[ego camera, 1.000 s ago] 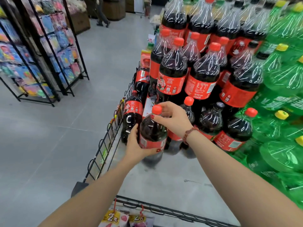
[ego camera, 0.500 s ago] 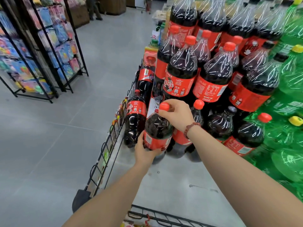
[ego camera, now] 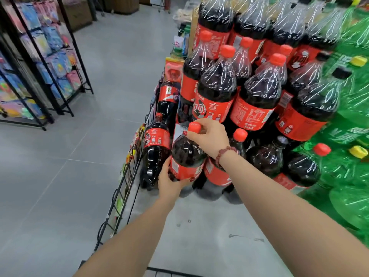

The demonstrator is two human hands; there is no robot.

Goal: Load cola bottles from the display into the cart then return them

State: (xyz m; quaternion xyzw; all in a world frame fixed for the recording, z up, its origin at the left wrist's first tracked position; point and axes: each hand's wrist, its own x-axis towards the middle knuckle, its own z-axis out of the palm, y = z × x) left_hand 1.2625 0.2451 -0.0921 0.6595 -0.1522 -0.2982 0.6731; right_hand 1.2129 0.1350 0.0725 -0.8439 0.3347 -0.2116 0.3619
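As left hand (ego camera: 169, 182) cups bottle (ego camera: 187, 154), right hand (ego camera: 211, 138) likely pinches cap (ego camera: 194, 127).

Green bottles (ego camera: 347, 120) with yellow caps (ego camera: 358, 61) stacked at far right. Two black racks (ego camera: 22, 123) at left, hung with colourful packets (ego camera: 54, 39). Grey tiled floor (ego camera: 79, 176) between. Wooden crates (ego camera: 125, 5) at the far end.
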